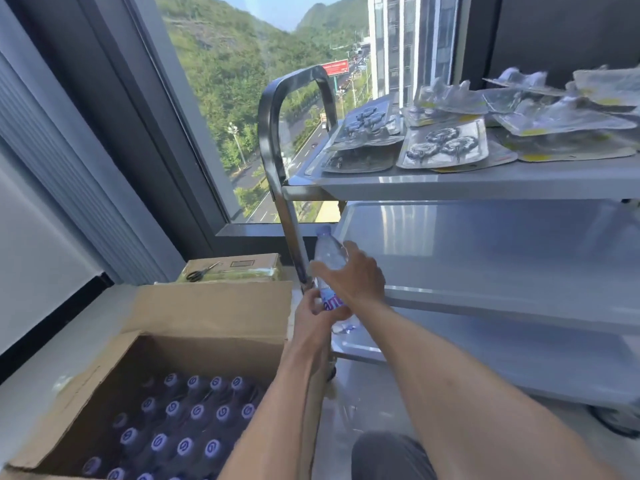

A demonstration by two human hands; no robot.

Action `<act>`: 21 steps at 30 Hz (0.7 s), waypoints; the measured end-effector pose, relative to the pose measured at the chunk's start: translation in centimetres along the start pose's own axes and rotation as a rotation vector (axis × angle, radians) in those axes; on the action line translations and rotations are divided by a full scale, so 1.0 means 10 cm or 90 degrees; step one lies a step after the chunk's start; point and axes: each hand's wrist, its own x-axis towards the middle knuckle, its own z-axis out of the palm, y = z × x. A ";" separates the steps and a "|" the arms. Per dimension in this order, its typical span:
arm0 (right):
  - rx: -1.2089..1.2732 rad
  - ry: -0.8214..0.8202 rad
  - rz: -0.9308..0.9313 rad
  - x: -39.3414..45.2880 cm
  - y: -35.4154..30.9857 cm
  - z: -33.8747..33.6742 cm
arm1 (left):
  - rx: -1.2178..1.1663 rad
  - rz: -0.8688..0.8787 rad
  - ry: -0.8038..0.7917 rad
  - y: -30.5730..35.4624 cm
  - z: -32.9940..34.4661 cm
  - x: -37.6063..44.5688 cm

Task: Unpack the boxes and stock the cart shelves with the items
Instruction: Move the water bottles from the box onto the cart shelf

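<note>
Beside the cart post, the right hand curls its fingers round the upper body of a water bottle, while the left hand grips it lower at the label, seemingly a hand-over towards the bare middle shelf. Below, the open box holds rows of capped bottles. Blister packs cover the top shelf.

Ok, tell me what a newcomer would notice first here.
Both hands, the left hand low and the right hand higher, grip one water bottle at the steel cart's left end. Below left, an open cardboard box holds purple-capped bottles; blister packs cover the top shelf.
</note>
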 end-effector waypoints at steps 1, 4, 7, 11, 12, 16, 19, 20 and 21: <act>0.008 0.032 0.009 0.04 -0.01 -0.06 | 0.010 0.019 0.007 0.05 0.09 0.07; 0.031 0.100 0.018 0.24 -0.04 -0.24 | 0.053 0.069 0.007 0.24 0.34 0.25; 0.056 0.167 0.025 0.48 0.02 -0.34 | 0.178 0.143 -0.017 0.34 0.50 0.45; 0.065 0.178 0.017 0.75 0.14 -0.27 | 0.563 0.163 0.001 0.37 0.48 0.71; 0.063 0.168 0.012 0.81 0.18 -0.25 | 0.606 0.171 0.012 0.35 0.44 0.78; 0.128 0.163 0.018 1.03 0.28 -0.08 | 0.721 0.182 0.101 0.25 0.37 1.16; 0.173 0.180 -0.035 1.15 0.34 0.05 | 0.769 0.165 0.141 0.17 0.42 1.36; 0.178 0.181 -0.053 1.14 0.39 0.08 | 0.773 0.159 0.139 0.14 0.44 1.39; 0.169 0.177 -0.056 1.13 0.46 0.11 | 0.779 0.155 0.134 0.10 0.47 1.40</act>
